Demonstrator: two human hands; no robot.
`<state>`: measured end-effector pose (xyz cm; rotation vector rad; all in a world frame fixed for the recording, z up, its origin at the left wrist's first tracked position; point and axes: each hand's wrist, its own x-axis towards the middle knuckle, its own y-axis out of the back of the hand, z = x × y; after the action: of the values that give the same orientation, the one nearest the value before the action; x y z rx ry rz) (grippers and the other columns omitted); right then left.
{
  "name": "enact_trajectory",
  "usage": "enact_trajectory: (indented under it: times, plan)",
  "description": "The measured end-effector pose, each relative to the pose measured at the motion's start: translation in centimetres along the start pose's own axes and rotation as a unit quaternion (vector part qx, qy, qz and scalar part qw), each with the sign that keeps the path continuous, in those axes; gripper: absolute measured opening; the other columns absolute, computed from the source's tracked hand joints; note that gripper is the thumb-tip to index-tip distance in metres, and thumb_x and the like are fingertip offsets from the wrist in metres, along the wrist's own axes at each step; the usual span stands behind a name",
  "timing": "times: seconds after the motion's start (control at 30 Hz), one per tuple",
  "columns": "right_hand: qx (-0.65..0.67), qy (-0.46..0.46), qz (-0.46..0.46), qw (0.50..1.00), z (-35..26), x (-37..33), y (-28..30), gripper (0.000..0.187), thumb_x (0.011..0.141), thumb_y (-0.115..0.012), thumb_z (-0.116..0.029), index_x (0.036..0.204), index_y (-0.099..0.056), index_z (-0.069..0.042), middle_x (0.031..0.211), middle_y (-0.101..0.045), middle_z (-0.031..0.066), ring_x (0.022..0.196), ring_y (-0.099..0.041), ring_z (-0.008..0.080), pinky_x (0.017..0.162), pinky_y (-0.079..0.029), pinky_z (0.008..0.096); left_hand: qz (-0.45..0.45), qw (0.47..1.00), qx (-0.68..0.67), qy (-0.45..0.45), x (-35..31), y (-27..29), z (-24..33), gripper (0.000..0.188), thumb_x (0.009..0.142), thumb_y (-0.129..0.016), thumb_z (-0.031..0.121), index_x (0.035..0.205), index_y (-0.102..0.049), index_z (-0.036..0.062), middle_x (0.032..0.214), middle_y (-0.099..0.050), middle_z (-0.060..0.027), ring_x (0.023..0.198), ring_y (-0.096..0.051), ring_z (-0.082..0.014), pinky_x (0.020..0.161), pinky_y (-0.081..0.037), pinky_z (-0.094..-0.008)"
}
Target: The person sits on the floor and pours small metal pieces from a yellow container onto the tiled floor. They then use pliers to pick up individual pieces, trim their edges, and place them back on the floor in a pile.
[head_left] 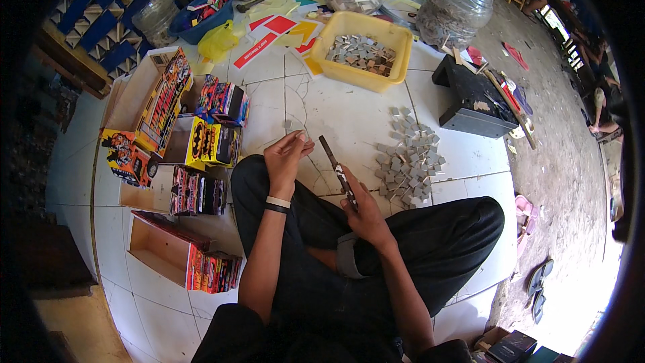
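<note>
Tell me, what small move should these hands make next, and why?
Perhaps bring the long dark tool closer to the left hand. The right hand already holds it, its tip raised just apart from the left hand, whose grip may hold something too small to make out.

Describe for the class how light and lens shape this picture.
Head view: glare burns out the ground beside the black sandals; head view: the fisheye bends the white tiled floor's lines, and corners go black; head view: the left edge sinks into shadow; head view: the right hand looks reasonably sharp.
</note>
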<state>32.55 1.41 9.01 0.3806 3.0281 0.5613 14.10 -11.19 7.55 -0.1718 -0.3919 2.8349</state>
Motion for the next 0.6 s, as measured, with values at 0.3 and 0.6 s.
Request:
enact_trajectory:
  times: [0.3,0.6]
  plan:
    - [0.012,0.009,0.004,1.0,-0.4,0.1,0.0,0.076,0.09,-0.058,0.012,0.159,-0.033,-0.008,0.142,-0.055,0.0271,0.132,-0.054,0.042,0.108,-0.043,0.0392,-0.004,1.0,-0.001,0.003,0.0,-0.1,-0.1,0.029,0.096,-0.074,0.015,0.114,-0.071,-0.0083,0.102,-0.074,-0.0171,0.092,-0.075,-0.0259,0.089,-0.063,-0.0405]
    - [-0.058,-0.028,0.011,0.998,-1.3,0.0,-0.1,0.075,0.09,-0.055,0.013,0.159,-0.034,-0.009,0.13,-0.06,0.0309,0.121,-0.057,0.0494,0.101,-0.047,0.0458,0.002,0.999,0.03,0.021,0.1,0.2,-0.3,0.028,0.095,-0.074,0.014,0.112,-0.07,-0.0086,0.099,-0.074,-0.0184,0.089,-0.075,-0.0259,0.083,-0.064,-0.0385]
